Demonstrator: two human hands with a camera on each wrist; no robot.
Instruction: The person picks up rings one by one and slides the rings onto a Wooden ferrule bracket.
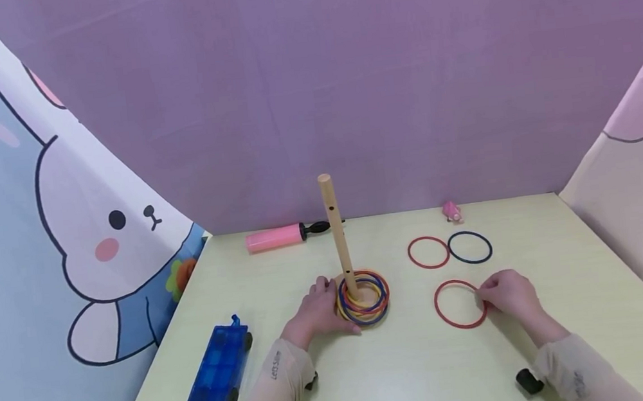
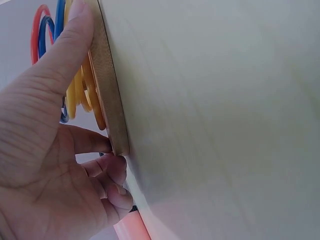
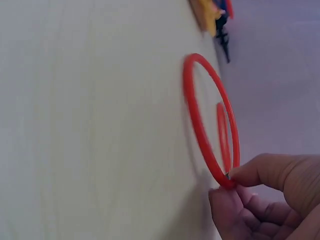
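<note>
A wooden ring-toss stand (image 1: pixel 336 231) rises in the middle of the table, with several red, blue and yellow rings (image 1: pixel 387 297) stacked around the foot of its post. My left hand (image 1: pixel 320 310) grips the stand's base (image 2: pixel 111 95), thumb along one edge and fingers bent against another. Between thumb and fingertips my right hand (image 1: pixel 511 295) pinches a red ring (image 3: pixel 197 120). That ring is tilted up off the table in the right wrist view. Behind it, a second red ring (image 1: pixel 426 237) and a dark blue ring (image 1: pixel 468 232) lie side by side.
A pink pump (image 1: pixel 275 238) with a black handle lies behind the stand, near the purple backdrop. At the back right sits a small pink toy (image 1: pixel 452 212). On the left stands a blue wheeled toy cart (image 1: pixel 218 372). Printed cloth walls (image 1: pixel 123 194) border the table.
</note>
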